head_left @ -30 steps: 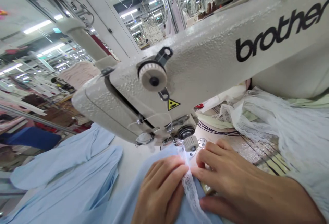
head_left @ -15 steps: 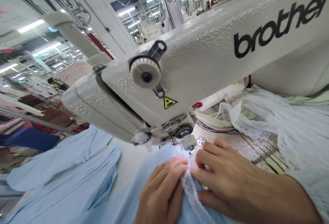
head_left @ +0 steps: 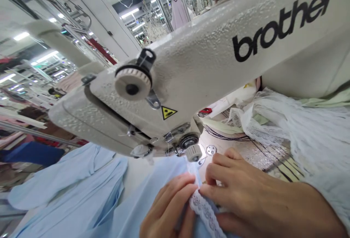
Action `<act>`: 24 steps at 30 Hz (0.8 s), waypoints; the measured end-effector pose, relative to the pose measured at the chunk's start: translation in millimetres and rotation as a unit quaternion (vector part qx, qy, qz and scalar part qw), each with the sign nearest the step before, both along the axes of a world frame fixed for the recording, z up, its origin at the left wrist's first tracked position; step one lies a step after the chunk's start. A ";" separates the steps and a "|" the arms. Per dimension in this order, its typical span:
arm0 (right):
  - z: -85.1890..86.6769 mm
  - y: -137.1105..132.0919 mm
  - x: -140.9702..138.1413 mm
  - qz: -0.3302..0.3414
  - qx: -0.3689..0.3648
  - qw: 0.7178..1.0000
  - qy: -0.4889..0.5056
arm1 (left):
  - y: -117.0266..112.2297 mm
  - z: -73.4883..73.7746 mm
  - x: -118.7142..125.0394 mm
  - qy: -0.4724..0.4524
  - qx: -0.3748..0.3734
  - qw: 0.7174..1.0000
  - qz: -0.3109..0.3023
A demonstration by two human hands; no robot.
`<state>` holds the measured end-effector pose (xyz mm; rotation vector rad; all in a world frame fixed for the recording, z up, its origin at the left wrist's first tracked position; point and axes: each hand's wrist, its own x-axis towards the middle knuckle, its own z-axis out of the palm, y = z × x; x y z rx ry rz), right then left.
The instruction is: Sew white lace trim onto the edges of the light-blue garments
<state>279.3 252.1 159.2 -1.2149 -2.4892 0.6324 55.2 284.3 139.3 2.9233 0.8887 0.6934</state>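
My left hand (head_left: 171,207) rests on the light blue fabric (head_left: 136,205), its bent fingers gripping the cloth along the white lace trim (head_left: 206,212). Thumb and forefinger of my right hand (head_left: 240,190) pinch the lace at the cloth's edge, close to my left fingertips. From my fingers the lace runs down toward me. Ahead of them, cloth and lace lead up under the needle area of the sewing machine (head_left: 188,74), where a lit patch shows. The machine's head partly hides the needle and presser foot.
A heap of white lace (head_left: 300,132) lies at the right beside dark threads (head_left: 226,134). A small red tool (head_left: 205,112) sits behind the machine head. More light blue pieces (head_left: 71,190) are spread at the left, near a blue item (head_left: 34,153).
Both hands have drawn slightly down, away from the needle area, and my right fingertips now pinch the lace lower. The machine appears further left as the view shifts.
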 end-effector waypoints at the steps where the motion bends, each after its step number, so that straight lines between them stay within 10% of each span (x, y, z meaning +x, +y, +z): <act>1: 0.5 0.2 -0.6 0.003 0.003 1.000 -0.007 | -1.6 -1.1 -0.6 -0.004 -0.002 1.000 0.001; 24: -18.9 8.4 -2.0 -0.108 0.075 0.990 0.041 | 27.5 0.1 12.7 -0.002 -0.011 1.000 -0.009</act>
